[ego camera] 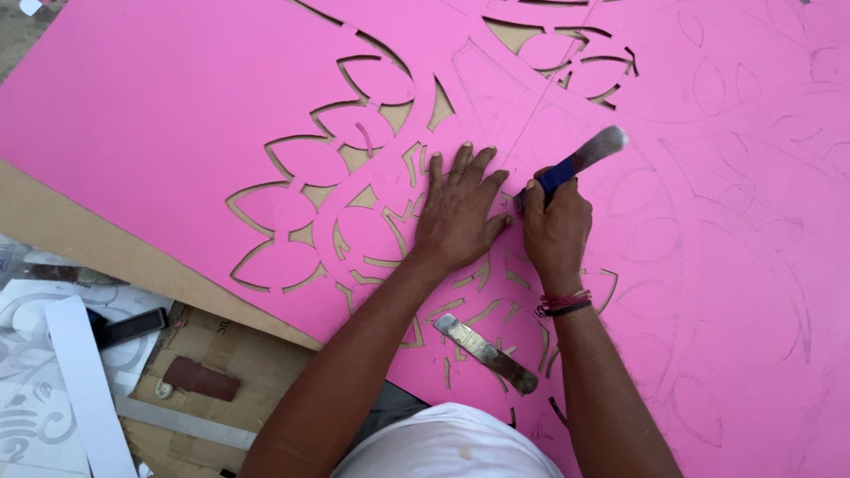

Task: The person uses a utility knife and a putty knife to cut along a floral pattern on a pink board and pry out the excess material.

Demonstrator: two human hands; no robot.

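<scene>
Brown board lies under a smooth pink sheet (159,115) pierced with leaf-shaped cutouts. Left hand (458,208) presses flat, fingers spread; right hand (556,232) grips a blue-handled knife (571,168).

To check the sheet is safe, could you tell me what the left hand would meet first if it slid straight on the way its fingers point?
The left hand would likely stay on bare pink sheet, probably reaching the leaf-shaped cutouts farther up.

Spare blade (486,352) on sheet (159,115), seemingly
</scene>
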